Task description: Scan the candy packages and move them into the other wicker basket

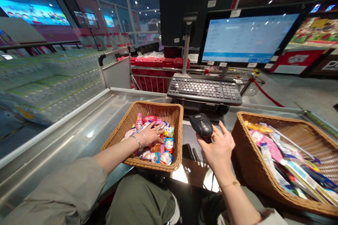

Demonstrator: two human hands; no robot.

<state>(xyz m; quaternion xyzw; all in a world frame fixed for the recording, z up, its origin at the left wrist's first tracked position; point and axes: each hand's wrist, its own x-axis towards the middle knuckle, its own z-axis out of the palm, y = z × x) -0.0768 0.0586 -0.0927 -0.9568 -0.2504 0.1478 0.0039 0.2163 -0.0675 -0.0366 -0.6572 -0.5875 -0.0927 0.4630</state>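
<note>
Metal counter (89,133), long and grey, with raised edges. Wicker basket, right-hand (241,147): large, brown, braided rim, tilted in view; holds a loose heap of flat packets, among them a pink bag (266,147) and long slim packages, lying at angles. Wicker basket, left-hand (161,110): smaller in view, tan, braided rim, on the counter before the keyboard (204,87); holds mixed small goods piled together. Right hand of the person (218,147): closed around the grip of the scanner, some fingers raised. Left hand (150,136): inside the left-hand basket, fingers spread apart and laid over the goods. Handheld scanner (201,125): black, rounded head, smooth casing, held up between the two baskets. Yellow packet (169,132): beside the left fingers. Round wrapped sweets (166,158): white with blue and orange, along the basket's near side.
</note>
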